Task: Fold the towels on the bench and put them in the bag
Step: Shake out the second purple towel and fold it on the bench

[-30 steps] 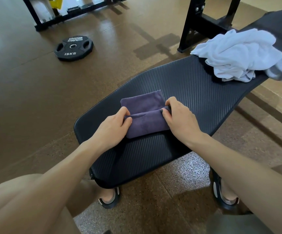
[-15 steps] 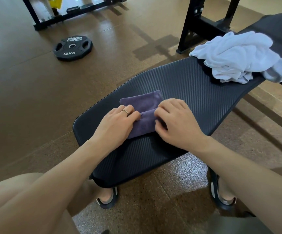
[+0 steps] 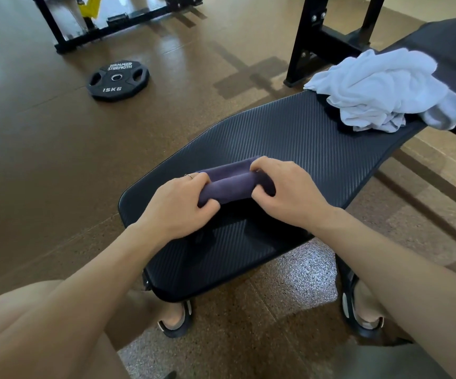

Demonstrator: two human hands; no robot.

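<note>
now folded purple towel (image 3: 235, 181) on bench (image 3: 289, 138), left hand (image 3: 179, 205), right hand (image 3: 289, 191) gripping its ends

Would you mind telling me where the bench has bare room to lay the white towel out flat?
The widest bare stretch of the bench lies between the purple towel and the crumpled white towel. A smaller bare patch lies nearer the person than the hands. Both the left hand and right hand grip the purple towel, crowding that spot.
</note>
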